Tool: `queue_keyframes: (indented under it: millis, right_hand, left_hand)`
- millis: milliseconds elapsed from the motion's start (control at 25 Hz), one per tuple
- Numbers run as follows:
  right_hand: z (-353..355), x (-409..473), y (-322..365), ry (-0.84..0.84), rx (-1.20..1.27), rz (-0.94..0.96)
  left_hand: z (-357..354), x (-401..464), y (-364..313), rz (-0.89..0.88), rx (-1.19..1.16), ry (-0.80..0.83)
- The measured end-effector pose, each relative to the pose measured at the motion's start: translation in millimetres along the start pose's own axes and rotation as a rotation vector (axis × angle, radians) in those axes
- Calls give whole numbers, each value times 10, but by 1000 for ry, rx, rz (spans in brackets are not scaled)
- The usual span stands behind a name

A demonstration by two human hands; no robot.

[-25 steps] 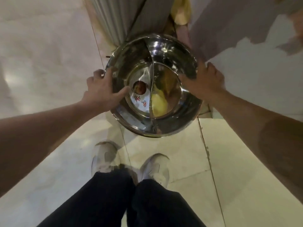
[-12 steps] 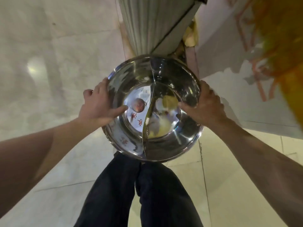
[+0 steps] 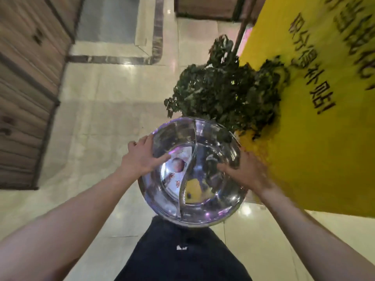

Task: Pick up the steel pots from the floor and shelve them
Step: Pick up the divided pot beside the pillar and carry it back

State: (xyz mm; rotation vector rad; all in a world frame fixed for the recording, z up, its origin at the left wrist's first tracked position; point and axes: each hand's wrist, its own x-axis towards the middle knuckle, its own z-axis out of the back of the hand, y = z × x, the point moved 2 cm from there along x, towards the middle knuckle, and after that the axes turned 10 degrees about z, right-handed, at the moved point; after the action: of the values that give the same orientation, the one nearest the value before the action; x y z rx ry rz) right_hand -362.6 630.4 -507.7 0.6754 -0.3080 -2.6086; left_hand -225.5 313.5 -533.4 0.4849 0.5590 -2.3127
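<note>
A wide shiny steel pot (image 3: 205, 209) with a curved divider down its middle and a label in its left half is held up in front of my body. My left hand (image 3: 142, 159) grips its left rim, thumb inside the pot. On the right rim sits my right hand (image 3: 246, 171), thumb also inside. The pot is off the floor, at about waist height above my dark trousers.
A leafy green plant (image 3: 223, 86) stands just beyond the pot. A yellow banner with black characters (image 3: 316, 98) fills the right side. Wooden cabinets (image 3: 26, 82) line the left wall. Pale floor tiles (image 3: 105, 110) stretch ahead between them.
The pot has risen from near the floor to waist height in both hands. The view has swung upward, bringing the plant, banner and cabinets into sight.
</note>
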Motion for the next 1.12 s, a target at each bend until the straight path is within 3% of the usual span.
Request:
queue_keyframes:
  millis: [280,720,880,1120]
  right_hand:
    - [605,56,516,-52,-35,85]
    - [771,198,888,-112,-29,170]
    - [840,377,1406,-45,17,291]
    - [947,613,2355,-89,38,491]
  left_hand:
    - [945,-76,139,-61,-5,-116]
    - [1324,-64,333,-28,-66,-162]
    - [1638,-138,673,1,-107,-263]
    - [1942,-341,1366,75,-289,-317]
